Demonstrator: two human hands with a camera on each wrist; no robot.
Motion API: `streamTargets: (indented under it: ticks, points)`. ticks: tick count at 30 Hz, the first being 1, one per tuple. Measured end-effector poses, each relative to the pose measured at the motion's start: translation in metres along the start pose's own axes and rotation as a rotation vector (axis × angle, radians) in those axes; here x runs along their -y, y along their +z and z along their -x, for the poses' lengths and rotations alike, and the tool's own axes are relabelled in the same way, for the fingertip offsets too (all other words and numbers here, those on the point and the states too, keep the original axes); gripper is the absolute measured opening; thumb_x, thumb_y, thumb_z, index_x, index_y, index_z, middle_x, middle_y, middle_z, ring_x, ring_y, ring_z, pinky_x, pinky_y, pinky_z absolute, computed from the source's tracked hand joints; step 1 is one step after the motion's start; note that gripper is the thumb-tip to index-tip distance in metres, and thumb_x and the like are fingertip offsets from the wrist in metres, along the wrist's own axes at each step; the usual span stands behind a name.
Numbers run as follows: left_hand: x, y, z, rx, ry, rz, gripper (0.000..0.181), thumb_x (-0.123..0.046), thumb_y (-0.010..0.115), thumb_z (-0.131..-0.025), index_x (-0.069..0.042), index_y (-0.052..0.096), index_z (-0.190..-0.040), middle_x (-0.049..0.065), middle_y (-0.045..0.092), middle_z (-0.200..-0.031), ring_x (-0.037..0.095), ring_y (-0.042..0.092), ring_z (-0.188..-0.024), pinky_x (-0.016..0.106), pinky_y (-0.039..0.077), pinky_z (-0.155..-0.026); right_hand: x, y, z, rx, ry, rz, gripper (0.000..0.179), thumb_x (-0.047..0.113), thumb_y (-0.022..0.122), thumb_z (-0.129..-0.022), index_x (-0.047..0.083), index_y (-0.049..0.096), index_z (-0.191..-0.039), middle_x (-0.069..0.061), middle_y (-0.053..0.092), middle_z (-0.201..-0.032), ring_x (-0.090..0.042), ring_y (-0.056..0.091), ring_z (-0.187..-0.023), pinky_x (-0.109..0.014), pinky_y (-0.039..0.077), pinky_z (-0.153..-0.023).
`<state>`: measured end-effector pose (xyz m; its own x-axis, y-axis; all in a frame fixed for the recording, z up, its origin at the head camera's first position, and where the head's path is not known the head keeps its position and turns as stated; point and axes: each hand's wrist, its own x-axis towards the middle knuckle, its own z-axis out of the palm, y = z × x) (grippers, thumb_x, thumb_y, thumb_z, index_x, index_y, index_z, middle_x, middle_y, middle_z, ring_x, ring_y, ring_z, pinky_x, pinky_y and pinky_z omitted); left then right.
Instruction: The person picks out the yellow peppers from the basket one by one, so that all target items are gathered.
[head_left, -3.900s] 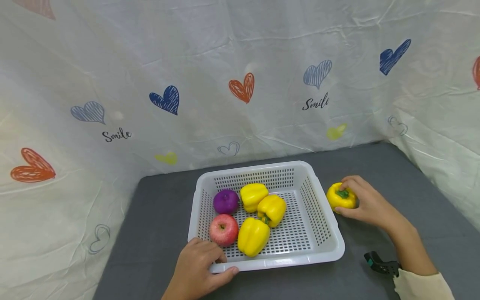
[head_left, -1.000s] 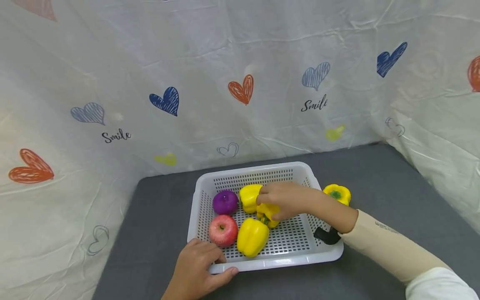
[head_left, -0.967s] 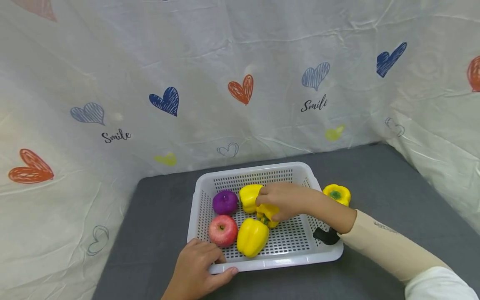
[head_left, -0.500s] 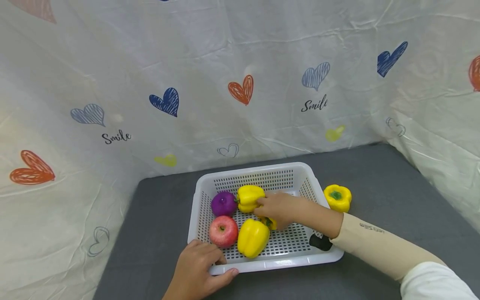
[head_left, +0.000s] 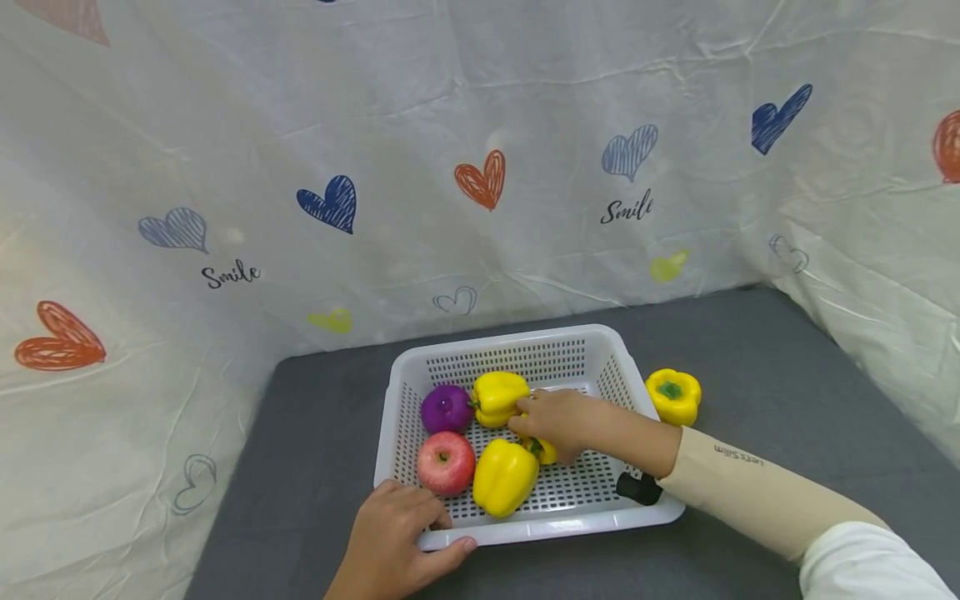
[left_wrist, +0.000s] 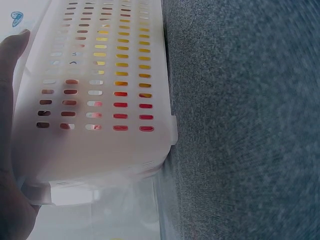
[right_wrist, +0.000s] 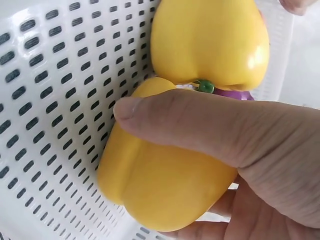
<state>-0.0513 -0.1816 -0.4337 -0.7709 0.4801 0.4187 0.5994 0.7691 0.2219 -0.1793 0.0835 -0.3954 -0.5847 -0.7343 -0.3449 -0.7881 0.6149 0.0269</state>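
A white perforated plastic basket (head_left: pixel 555 528) stands on the grey table. At its front left corner my left hand (head_left: pixel 401 537) grips the rim, fingers over the inside and thumb along the outside. Inside the basket my right hand (head_left: pixel 570 419) holds a yellow bell pepper (head_left: pixel 545 452), mostly covered by the hand in the head view. In the right wrist view the thumb lies across this pepper (right_wrist: pixel 170 185) and the fingers are on its far side. Close by are a back yellow pepper (head_left: pixel 500 397), a front yellow pepper (head_left: pixel 506 478), a red apple (head_left: pixel 446 463) and a round purple vegetable (head_left: pixel 444 409).
Another yellow bell pepper (head_left: pixel 673 396) sits on the table against the basket's right side. Behind the table hangs a white sheet (head_left: pixel 397 267) printed with hearts. A black device (head_left: pixel 639 489) on the right wrist hangs over the basket's right part.
My right hand left the pepper outside the basket and went left onto one inside, then shifted slightly toward the front. The back pepper and the purple vegetable moved slightly left. The left hand stayed put.
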Motion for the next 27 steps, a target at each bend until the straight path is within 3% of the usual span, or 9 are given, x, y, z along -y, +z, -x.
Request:
streamTargets:
  ticks: [6, 17, 27]
  points:
    - [0.000, 0.000, 0.001, -0.002, -0.002, 0.000, 0.034, -0.064, 0.071, -0.082, -0.034, 0.062, -0.068, -0.028, 0.052, -0.068, -0.006, 0.046, -0.063, 0.025, 0.042, -0.067, -0.004, 0.000, -0.001, -0.026, -0.002, -0.046, 0.074, 0.020, 0.095, -0.064, 0.026, 0.055, -0.126, -0.002, 0.052, -0.125, -0.018, 0.052, -0.099, -0.034, 0.053, -0.084]
    - [-0.002, 0.000, 0.000, -0.016, -0.005, 0.002, 0.035, -0.063, 0.072, -0.081, -0.033, 0.063, -0.068, -0.027, 0.052, -0.067, -0.005, 0.046, -0.062, 0.023, 0.040, -0.064, -0.012, -0.004, 0.002, -0.086, -0.060, -0.144, 0.069, 0.021, 0.091, -0.066, 0.019, 0.054, -0.124, 0.003, 0.052, -0.103, -0.014, 0.048, -0.089, -0.028, 0.048, -0.084]
    - [-0.002, -0.001, 0.001, -0.031, -0.005, 0.001, 0.035, -0.062, 0.073, -0.081, -0.033, 0.061, -0.067, -0.027, 0.050, -0.066, -0.005, 0.044, -0.060, 0.023, 0.038, -0.063, -0.016, -0.005, 0.007, -0.158, -0.108, -0.174, 0.068, 0.025, 0.090, -0.066, 0.016, 0.054, -0.122, 0.003, 0.052, -0.100, -0.014, 0.049, -0.087, -0.028, 0.048, -0.081]
